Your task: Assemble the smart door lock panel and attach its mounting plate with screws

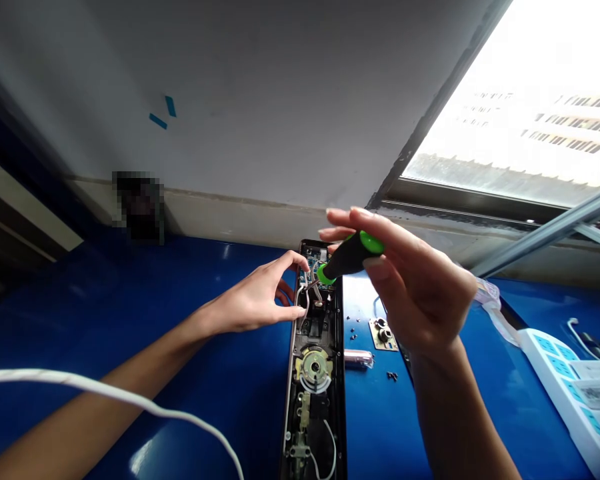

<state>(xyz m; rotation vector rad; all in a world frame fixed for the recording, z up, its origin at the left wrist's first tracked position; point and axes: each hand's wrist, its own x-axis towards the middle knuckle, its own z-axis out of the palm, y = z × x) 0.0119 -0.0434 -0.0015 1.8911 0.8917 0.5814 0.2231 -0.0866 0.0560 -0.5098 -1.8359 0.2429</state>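
A long narrow black device housing [341,320], looking like an opened smart lock panel, lies lengthwise before me. Inside are a blue circuit board [311,257] at the far end, white wires [307,303] and a round metal mechanism [315,365]. My left hand [260,293] holds the housing's left edge near the board, thumb and forefinger beside the wires. In my right hand [410,280] is a screwdriver [350,257] with a black and green handle, tilted with its shaft pointing down-left into the housing. Its tip is hard to make out among the wires.
On the blue table [180,373], right of the housing, lie several small screws [392,377], a pinkish cylinder [359,359] and a small square metal part [383,334]. A white power strip [555,380] stands farther right. A white cable [145,405] crosses the lower left.
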